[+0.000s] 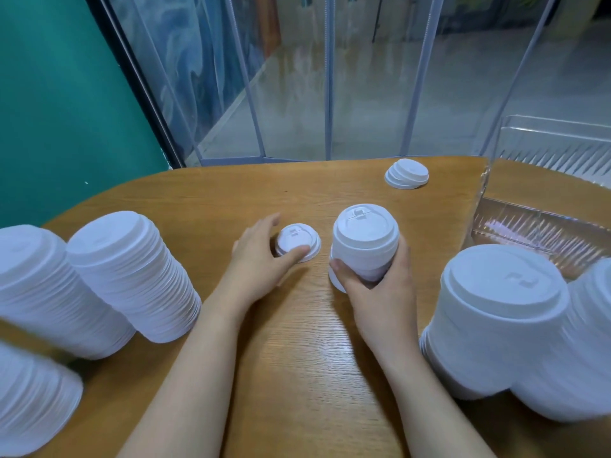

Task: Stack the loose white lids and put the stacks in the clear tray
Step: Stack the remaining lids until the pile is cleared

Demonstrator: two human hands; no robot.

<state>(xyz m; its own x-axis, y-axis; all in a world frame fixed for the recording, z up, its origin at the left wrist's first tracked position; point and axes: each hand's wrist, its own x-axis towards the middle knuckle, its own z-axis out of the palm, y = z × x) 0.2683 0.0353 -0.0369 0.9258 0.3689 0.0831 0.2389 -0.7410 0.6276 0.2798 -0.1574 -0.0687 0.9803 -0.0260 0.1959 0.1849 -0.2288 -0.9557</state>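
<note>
Nearest me: three tall lid stacks (132, 276) near left, two more tall stacks (496, 322) near right, all standing on wooden table (314, 358). My right hand (373, 279) wraps short lid stack (365, 242) at table centre, fingers curled round its base. My left hand (258, 252) pinches single lid (298, 242) just left of it. Small lid pile (406, 173) far right; clear tray (545, 206) beyond, right.

Tall lid stacks (132, 276) flank bare table (297, 342) middle.
</note>
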